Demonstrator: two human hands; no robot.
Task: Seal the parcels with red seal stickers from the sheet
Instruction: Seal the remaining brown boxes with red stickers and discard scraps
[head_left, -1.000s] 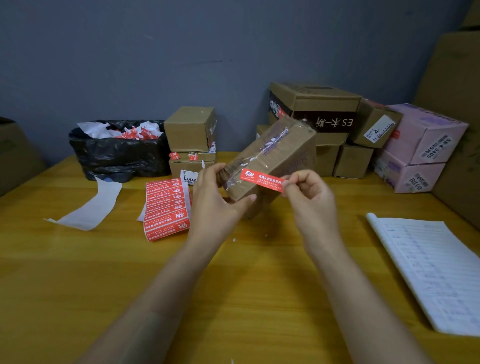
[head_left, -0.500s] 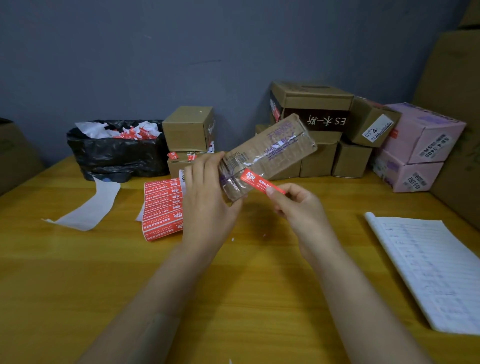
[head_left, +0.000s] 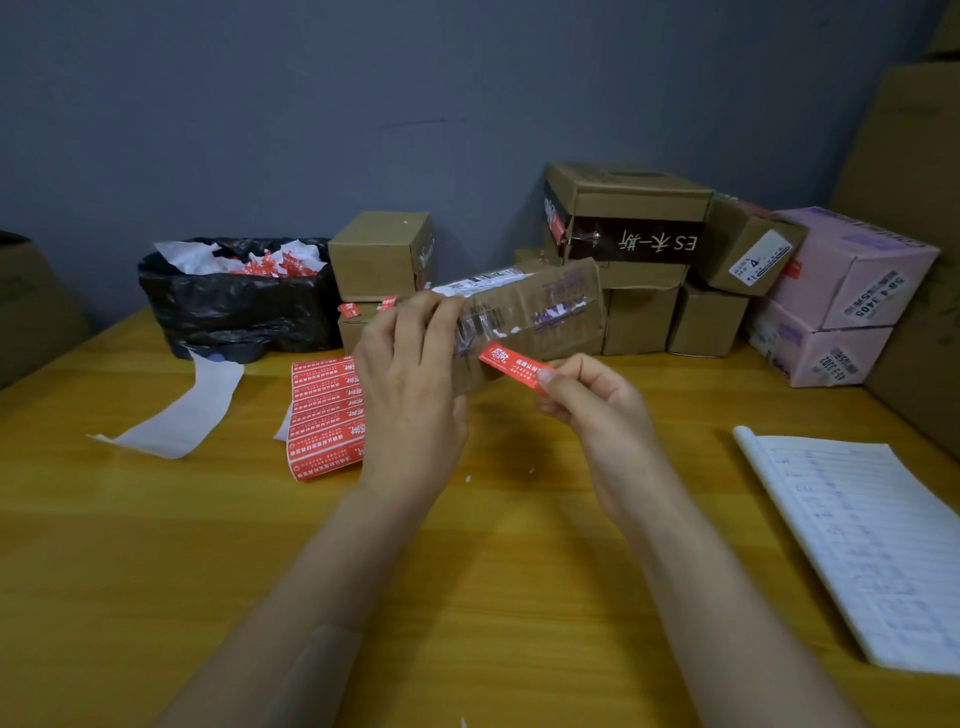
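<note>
A long brown cardboard parcel (head_left: 540, 306) wrapped in clear tape is held above the wooden table (head_left: 467, 597), lying roughly level. My left hand (head_left: 410, 395) grips its left end. My right hand (head_left: 592, 405) pinches a red seal sticker (head_left: 511, 364) by its right end, with the sticker's left end at the parcel's lower front edge. The sheet of red seal stickers (head_left: 324, 415) lies on the table left of my left hand.
A black bin bag (head_left: 234, 301) full of paper scraps stands at the back left, with a white backing strip (head_left: 176, 415) trailing from it. Two small boxes (head_left: 382, 254) are stacked behind the sheet. More brown and pink parcels (head_left: 841, 291) pile up at the back right. A lined notebook (head_left: 872, 545) lies at right.
The parcel has swung from tilted up to nearly level. My right hand has dropped lower with the sticker, keeping it against the parcel's lower edge.
</note>
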